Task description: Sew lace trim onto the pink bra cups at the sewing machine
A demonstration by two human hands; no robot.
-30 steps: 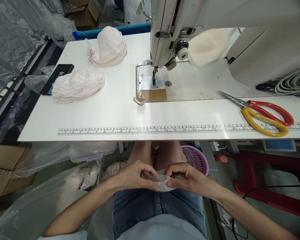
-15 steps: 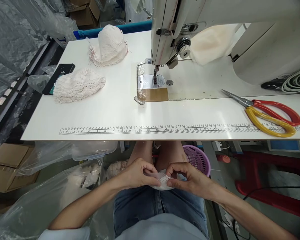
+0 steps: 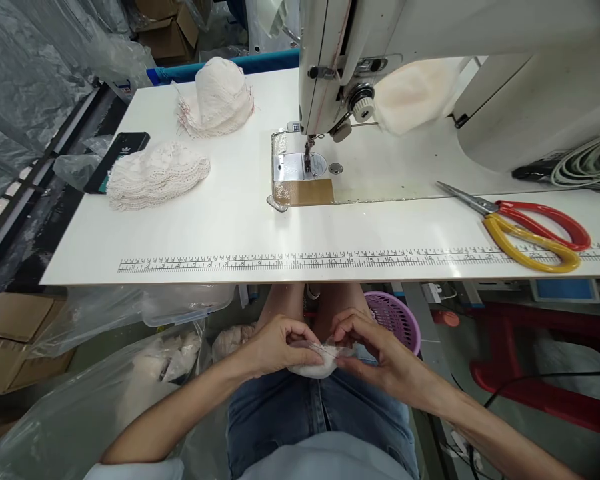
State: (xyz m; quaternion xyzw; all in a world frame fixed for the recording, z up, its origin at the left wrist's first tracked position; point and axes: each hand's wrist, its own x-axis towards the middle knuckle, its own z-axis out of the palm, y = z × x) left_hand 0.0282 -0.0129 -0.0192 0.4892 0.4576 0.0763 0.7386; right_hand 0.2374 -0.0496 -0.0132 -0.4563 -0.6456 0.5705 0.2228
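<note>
Over my lap, below the table's front edge, a small piece of white fabric [image 3: 314, 368] with a lacy edge is stretched between my hands. My left hand [image 3: 287, 347] pinches its left side between thumb and fingers. At the right end, my right hand [image 3: 363, 347] grips the edge with thumb and bent fingers. Part of the fabric is hidden behind the fingers. On the table above stands a sewing machine [image 3: 325, 80], its needle and presser foot over the metal plate, with no fabric under them.
Scissors [image 3: 515, 227] with red and yellow handles lie on the table's right. White lace pieces [image 3: 155, 175] are stacked at left beside a gathered white cloth [image 3: 220, 100] and a dark card [image 3: 117, 160]. A purple basket [image 3: 395, 320] stands below; a red stool [image 3: 530, 360] is at right.
My right hand's fingers have lifted and shifted along the fabric's edge. The fabric has turned and moved slightly left. The view has shifted a little.
</note>
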